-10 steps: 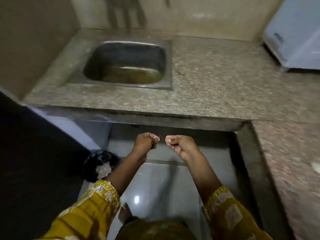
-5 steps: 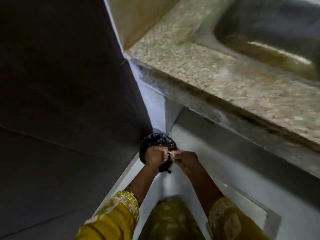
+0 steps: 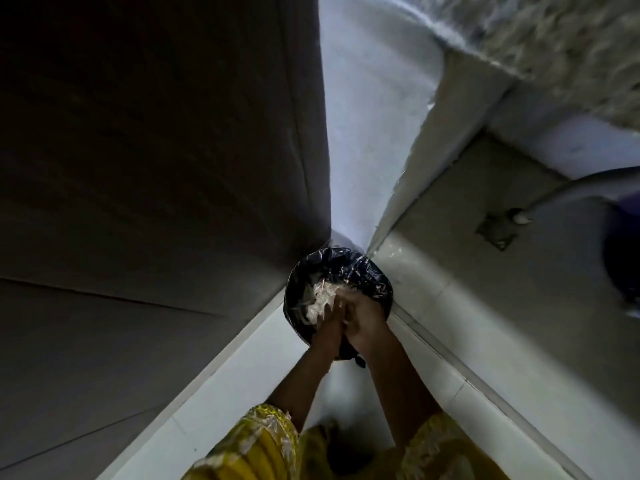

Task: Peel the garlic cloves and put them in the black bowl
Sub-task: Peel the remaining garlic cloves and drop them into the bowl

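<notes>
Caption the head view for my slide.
Left hand and right hand meet over a black-bagged bin of pale peels below the granite counter.

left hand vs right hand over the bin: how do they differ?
The right hand shows its broad back to the camera; the left hand is edge-on and looks narrower. The left hand sits beside the whitish peels; the right hand covers the near rim of the black-lined bin. Both are pressed together above that bin; their fingers are too blurred to read.

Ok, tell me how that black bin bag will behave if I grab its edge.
Probably floppy: the bin bag looks thin, creased and shiny. Likely light, holding only papery peels as far as shows. Its glossy film may slip.
</notes>
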